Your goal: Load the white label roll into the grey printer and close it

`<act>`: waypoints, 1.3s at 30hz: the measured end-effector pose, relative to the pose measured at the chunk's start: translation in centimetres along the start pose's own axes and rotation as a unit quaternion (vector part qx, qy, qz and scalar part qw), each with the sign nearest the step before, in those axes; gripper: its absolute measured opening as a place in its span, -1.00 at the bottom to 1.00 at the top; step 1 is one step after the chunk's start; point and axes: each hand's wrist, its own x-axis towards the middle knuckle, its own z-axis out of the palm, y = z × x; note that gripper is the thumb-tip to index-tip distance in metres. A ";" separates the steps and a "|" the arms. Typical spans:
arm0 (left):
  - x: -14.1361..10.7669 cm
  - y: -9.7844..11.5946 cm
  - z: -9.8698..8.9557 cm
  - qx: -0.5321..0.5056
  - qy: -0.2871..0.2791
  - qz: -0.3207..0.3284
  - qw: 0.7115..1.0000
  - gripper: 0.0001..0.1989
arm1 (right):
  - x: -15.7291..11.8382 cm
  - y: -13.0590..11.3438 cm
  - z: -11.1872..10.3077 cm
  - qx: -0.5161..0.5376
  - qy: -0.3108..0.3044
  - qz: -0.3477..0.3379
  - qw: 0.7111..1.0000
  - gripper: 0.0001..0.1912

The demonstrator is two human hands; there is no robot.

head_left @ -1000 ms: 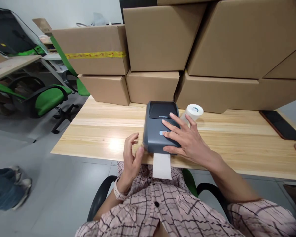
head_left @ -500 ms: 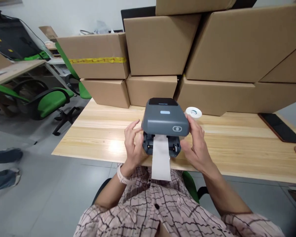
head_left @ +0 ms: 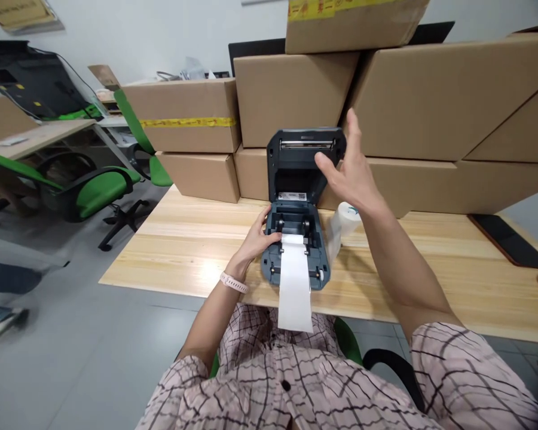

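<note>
A dark grey label printer (head_left: 269, 260) stands on the wooden table before me with its lid (head_left: 296, 161) raised. A white label strip (head_left: 295, 292) runs from inside it, out over its front and past the table edge. My left hand (head_left: 253, 240) grips the left side of the base, fingers along the outside and thumb inside by the paper. At the lid's right edge is my right hand (head_left: 352, 173), thumb and index finger spread apart, the thumb in front of the lid's inner face. Any contact there is unclear. Right of the printer stands a white roll (head_left: 349, 218).
Cardboard boxes (head_left: 296, 98) are stacked along the back of the table (head_left: 161, 248). A dark phone-like slab (head_left: 511, 240) lies at the right. Green chairs (head_left: 101, 194) stand to the left, and a person's leg (head_left: 9, 278) shows at the left edge.
The printer's lid has swung from nearly closed to upright. My right hand has risen with it, while my left hand has moved from beside the lid onto the base.
</note>
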 end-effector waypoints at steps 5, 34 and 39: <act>0.0 0.1 0.0 0.018 0.011 0.014 1.000 -0.03 | -1.8 -0.7 -0.3 -0.069 0.100 -0.026 0.992 -0.31; 0.3 -1.4 -0.9 -0.014 -0.022 0.038 0.999 0.06 | -9.1 7.0 -5.2 0.363 -0.371 -0.014 0.855 -0.55; 0.2 -1.1 -0.8 -0.005 -0.019 0.041 0.999 0.04 | -15.5 12.5 -8.7 0.274 -0.274 0.199 0.900 -0.70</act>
